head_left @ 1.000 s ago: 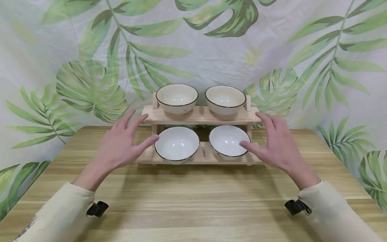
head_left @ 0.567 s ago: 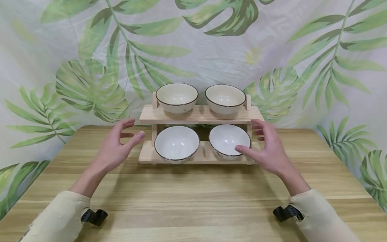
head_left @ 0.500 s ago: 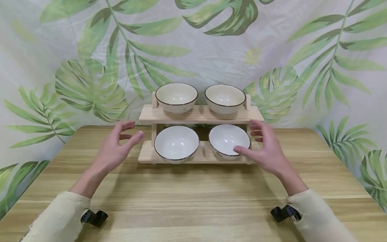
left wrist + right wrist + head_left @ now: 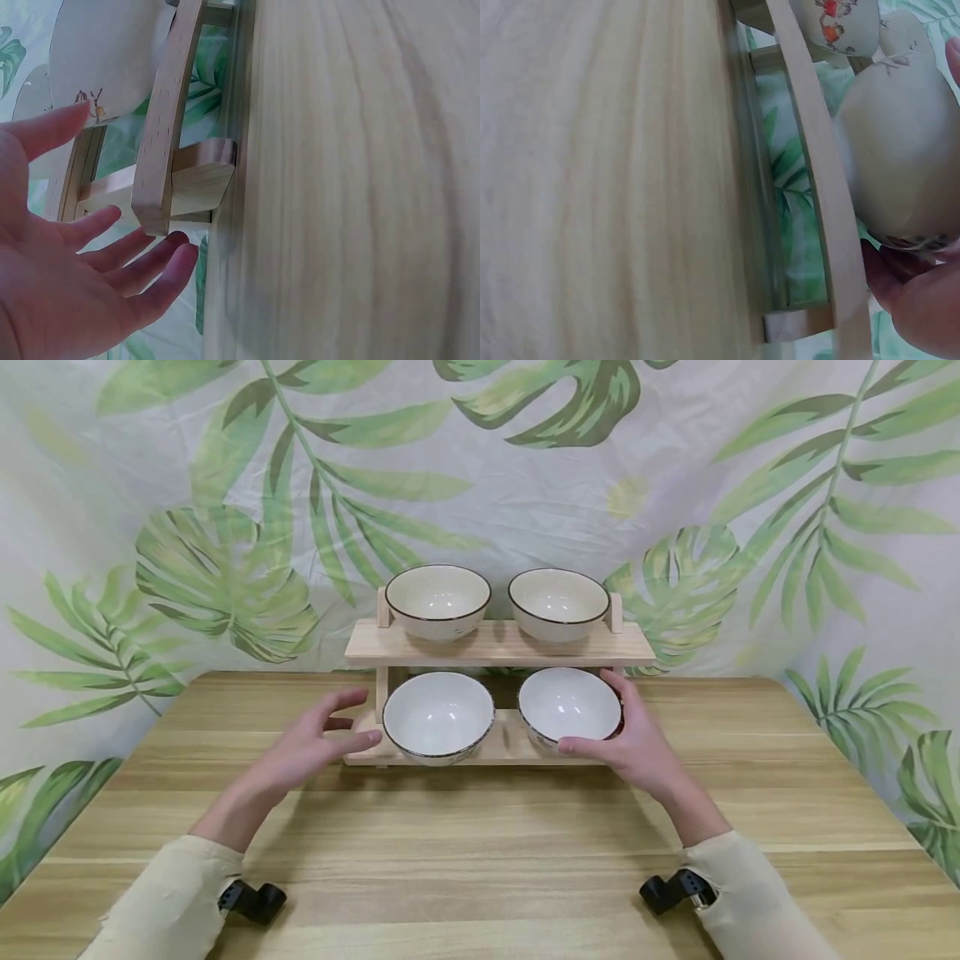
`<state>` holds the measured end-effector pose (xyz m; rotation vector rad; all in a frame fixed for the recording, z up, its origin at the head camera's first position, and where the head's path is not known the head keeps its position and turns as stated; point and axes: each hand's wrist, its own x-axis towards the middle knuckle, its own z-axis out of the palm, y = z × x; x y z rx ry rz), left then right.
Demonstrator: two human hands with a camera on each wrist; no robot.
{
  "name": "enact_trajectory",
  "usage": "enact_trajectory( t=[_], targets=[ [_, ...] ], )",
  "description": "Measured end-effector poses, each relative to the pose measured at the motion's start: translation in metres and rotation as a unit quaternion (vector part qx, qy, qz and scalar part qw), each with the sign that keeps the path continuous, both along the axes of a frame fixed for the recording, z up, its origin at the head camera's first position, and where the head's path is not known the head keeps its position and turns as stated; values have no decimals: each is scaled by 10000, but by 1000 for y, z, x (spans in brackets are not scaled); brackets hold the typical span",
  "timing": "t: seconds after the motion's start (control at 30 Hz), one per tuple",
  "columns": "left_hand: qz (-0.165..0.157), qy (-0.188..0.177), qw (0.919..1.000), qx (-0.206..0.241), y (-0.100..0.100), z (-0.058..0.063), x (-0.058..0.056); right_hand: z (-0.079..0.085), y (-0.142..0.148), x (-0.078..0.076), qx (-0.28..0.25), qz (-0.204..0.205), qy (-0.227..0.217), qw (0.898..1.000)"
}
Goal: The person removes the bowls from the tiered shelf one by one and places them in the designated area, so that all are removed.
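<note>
On the lower shelf of a two-tier wooden rack sit two white bowls with dark rims, a lower left bowl and a lower right bowl. My right hand holds the lower right bowl by its right side, thumb at the front rim and fingers round the far side. In the right wrist view the fingers bend under that bowl's outer wall. My left hand is beside the lower left bowl, fingers spread and loosely bent, thumb tip close to its rim. Nothing is in the left palm.
Two cream bowls with brown rims, an upper left bowl and an upper right bowl, stand on the top shelf. The rack rests toward the back of a wood-grain table. A leaf-print cloth hangs behind.
My right hand has moved left and down from beside the rack onto the lower right bowl. My left hand drew back, then came in lower toward the lower left bowl. The bowls stay put.
</note>
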<state>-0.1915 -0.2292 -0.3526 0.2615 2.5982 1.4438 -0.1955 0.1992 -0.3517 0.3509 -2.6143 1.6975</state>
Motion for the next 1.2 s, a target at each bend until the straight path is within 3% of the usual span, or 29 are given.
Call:
enact_trajectory(
  t=[0.33,0.7,0.93,1.2],
  targets=[
    [28,-92,9996,-269,3,-8,-4,-9,-6,-1,-251,-89,-276,9993],
    [50,194,9952,-961,3,-8,-3,-6,-9,2,-313,-277,-325,9986],
    [89,-20,9953,-960,2,-6,-2,-9,-12,2,-371,-344,-229,9985],
    [89,-14,9951,-980,3,-6,-3,-10,-14,2,-384,-439,-238,9980]
  ],
)
